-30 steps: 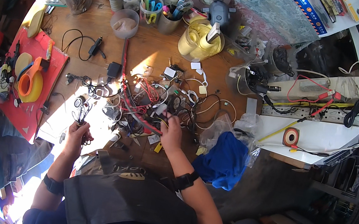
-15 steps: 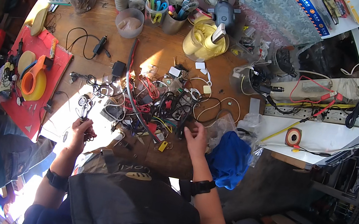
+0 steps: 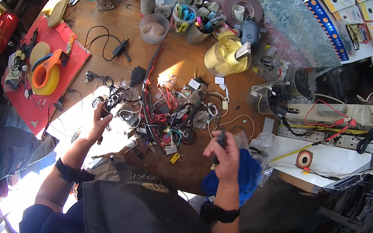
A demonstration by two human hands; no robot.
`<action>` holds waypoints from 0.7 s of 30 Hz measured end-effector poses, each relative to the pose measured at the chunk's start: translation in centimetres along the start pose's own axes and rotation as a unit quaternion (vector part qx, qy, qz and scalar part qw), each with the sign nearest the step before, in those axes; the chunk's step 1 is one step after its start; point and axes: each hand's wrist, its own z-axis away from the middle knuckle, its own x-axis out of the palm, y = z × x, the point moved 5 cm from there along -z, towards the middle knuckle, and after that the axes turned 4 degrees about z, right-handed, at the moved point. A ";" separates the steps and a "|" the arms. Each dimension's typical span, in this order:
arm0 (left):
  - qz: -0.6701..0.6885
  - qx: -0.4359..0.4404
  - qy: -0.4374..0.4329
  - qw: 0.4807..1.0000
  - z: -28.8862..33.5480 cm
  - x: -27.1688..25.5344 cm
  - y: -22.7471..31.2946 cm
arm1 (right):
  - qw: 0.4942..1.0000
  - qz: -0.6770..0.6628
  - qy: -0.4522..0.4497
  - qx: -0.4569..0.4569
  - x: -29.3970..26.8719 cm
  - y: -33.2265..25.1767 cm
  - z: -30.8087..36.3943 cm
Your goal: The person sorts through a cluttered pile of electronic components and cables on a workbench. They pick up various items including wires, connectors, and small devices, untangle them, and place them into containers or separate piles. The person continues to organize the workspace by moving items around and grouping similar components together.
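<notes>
My left hand (image 3: 92, 126) is closed loosely around a coiled cable bundle (image 3: 106, 114), over the sunlit left side of the table. A small dark end shows below the palm. On the right, my right hand (image 3: 226, 159) grips a slim black stick-shaped piece (image 3: 221, 138), which stands nearly upright between thumb and fingers. A thin dark line runs up from its top. Its exact kind cannot be made out. Between the hands lies a tangled heap of cables (image 3: 172, 114) in black, red and white, with a yellow tag (image 3: 175, 158) at its near edge.
A red board (image 3: 66, 75) with orange and yellow tape rolls lies at left. Cups of pens and tools (image 3: 184, 16) and a yellow-filled tub (image 3: 220, 65) line the back. Beside my right hand is a blue cloth (image 3: 246, 174). A black power adapter (image 3: 137, 75) sits behind the heap.
My right hand has lifted off the heap's right edge with the black stick-shaped piece in it. My left hand has shifted slightly, its fingers looser. The view has turned a little.
</notes>
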 end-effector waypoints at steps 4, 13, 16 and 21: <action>0.013 0.055 0.006 0.998 -1.2 1.7 -0.2 | 0.995 -0.075 -0.008 -0.070 -0.7 -5.8 1.3; 0.008 0.119 -0.153 0.981 0.7 3.7 12.1 | 0.972 -0.043 -0.081 -0.215 0.7 -13.2 5.1; 0.170 0.064 -0.363 0.914 3.7 8.3 17.0 | 0.963 -0.055 -0.100 -0.244 2.4 -15.2 5.8; -0.062 0.211 -0.470 0.855 7.5 15.0 20.4 | 0.950 -0.081 -0.112 -0.280 4.1 -18.3 7.1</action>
